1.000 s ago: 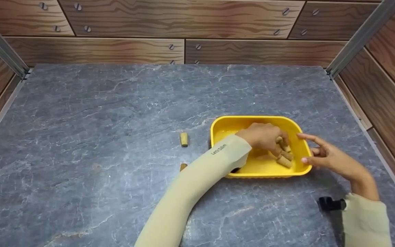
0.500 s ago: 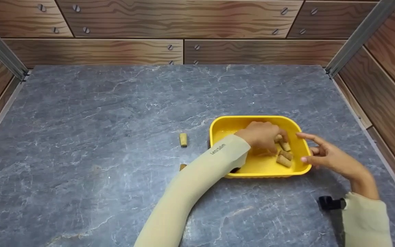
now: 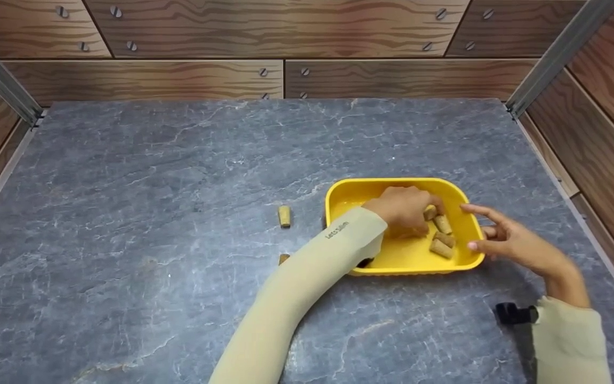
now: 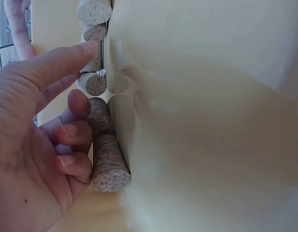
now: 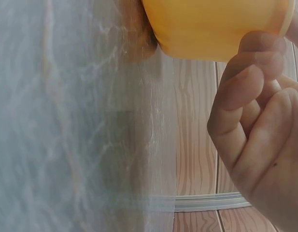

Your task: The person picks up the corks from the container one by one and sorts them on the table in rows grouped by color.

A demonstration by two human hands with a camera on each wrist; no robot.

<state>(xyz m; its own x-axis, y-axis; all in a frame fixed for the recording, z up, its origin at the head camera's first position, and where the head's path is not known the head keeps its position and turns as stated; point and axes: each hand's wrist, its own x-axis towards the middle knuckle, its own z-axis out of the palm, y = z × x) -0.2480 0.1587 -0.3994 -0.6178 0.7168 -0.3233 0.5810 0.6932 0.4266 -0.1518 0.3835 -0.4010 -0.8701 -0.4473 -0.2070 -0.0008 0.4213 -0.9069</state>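
A yellow plastic tray stands right of the table's middle. Inside it, my left hand reaches to several tapered corks at the right end. In the left wrist view, the thumb and bent fingers of my left hand are beside the corks, with a gap between thumb and fingertips and none visibly pinched. My right hand holds the tray's right rim, its thumb and forefinger at the edge. The right wrist view has its other fingers curled against the outside wall of the tray.
One cork lies on the grey marbled table left of the tray. Another cork is partly hidden by the left sleeve. Wood-patterned panels enclose the back and sides. A black wrist mount is at the right sleeve.
My left hand has drawn back slightly leftward from the corks, and more of them show. The cork nearest its fingers has turned a little. My right hand stays at the rim.
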